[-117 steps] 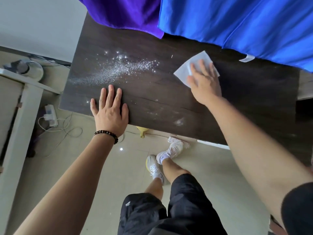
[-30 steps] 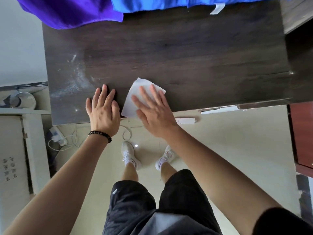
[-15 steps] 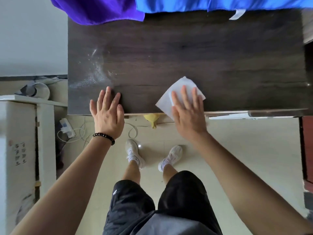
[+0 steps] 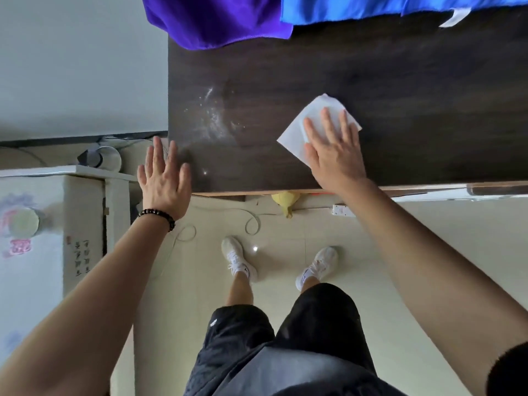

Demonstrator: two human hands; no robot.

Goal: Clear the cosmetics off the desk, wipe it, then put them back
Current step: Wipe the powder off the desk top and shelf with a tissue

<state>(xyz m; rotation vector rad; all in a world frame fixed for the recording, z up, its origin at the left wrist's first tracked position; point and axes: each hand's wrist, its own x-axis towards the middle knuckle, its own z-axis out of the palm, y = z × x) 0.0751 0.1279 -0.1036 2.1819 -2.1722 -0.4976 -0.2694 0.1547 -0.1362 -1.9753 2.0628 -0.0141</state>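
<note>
Tissue (image 4: 313,118) sits on desk (image 4: 400,75) under flat right hand (image 4: 335,160), left hand (image 4: 165,185) spread flat beside corner; cabinet (image 4: 83,201) writing unreadable.

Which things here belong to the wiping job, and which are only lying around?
Job: desk, tissue, powder, right hand pressing the tissue.
Lying about: purple cloth, blue cloth, power strip, cable.
</note>
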